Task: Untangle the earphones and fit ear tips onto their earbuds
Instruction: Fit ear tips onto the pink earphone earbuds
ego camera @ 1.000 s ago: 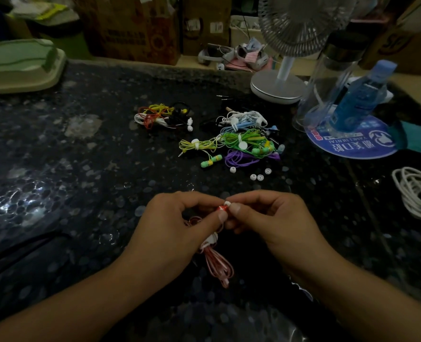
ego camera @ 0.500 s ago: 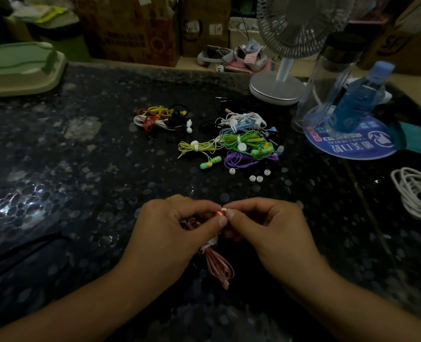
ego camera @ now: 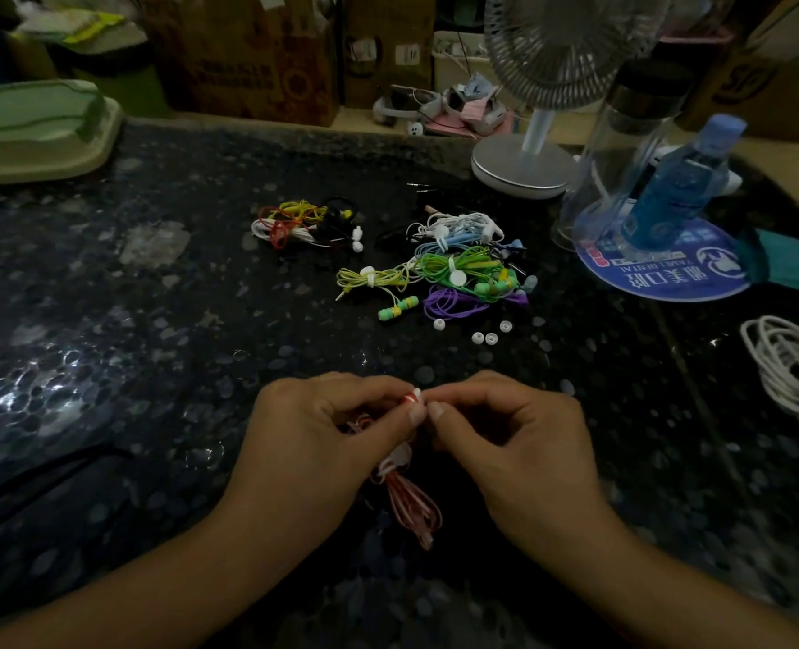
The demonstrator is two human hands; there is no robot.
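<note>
Both hands meet low over the dark speckled table (ego camera: 154, 320). My left hand (ego camera: 313, 442) pinches a red earbud (ego camera: 409, 398) of the pink earphones, whose bundled cable (ego camera: 411, 503) hangs below between the wrists. A small white ear tip (ego camera: 417, 392) sits at the earbud's end, where my right hand (ego camera: 510, 442) pinches with thumb and forefinger. Further back lie several loose white ear tips (ego camera: 484, 338) and a pile of green, yellow, purple and blue earphones (ego camera: 453, 274). A second tangle of red, yellow, white and black earphones (ego camera: 303, 224) lies to its left.
A white desk fan (ego camera: 524, 166) stands at the back right, beside a clear tumbler (ego camera: 622, 147) and a blue bottle (ego camera: 683, 185) on a round blue mat (ego camera: 659, 278). A coiled white cable (ego camera: 790, 367) lies at the right edge, a green lidded box (ego camera: 32, 128) at far left.
Both hands stayed together on the red earbud and drifted slightly toward me; the fingertips shifted a little around the white ear tip. Everything else on the table is unchanged.
</note>
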